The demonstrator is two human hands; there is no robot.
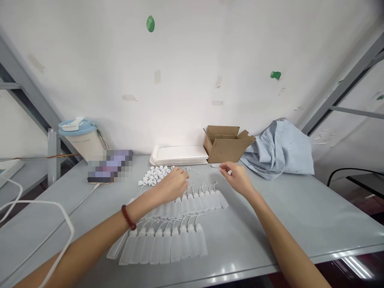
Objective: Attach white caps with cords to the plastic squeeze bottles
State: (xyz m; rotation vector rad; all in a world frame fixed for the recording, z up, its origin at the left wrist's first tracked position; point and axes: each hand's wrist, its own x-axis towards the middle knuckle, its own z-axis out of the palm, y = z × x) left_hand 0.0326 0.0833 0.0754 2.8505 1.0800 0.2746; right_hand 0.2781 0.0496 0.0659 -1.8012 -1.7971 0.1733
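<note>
Two rows of translucent white plastic bottles lie flat on the grey table, the front row (162,246) whole in view and the back row (195,203) partly behind my left forearm. Thin white cords stick out of their necks. My left hand (175,184) is over the back row, fingers curled together; what they hold, if anything, is hidden. Close to its fingertips lies a white cap with a cord (189,169). A pile of small white caps (154,175) sits behind that wrist. My right hand (237,176) pinches a small pale elongated piece (215,165) by its end.
At the back stand a stack of white sheets or trays (181,156) and an open cardboard box (226,148), with a light-blue cloth (279,152) to their right. On the left are a blue-lidded cup (84,140), a phone (109,168) and a white cable (64,214).
</note>
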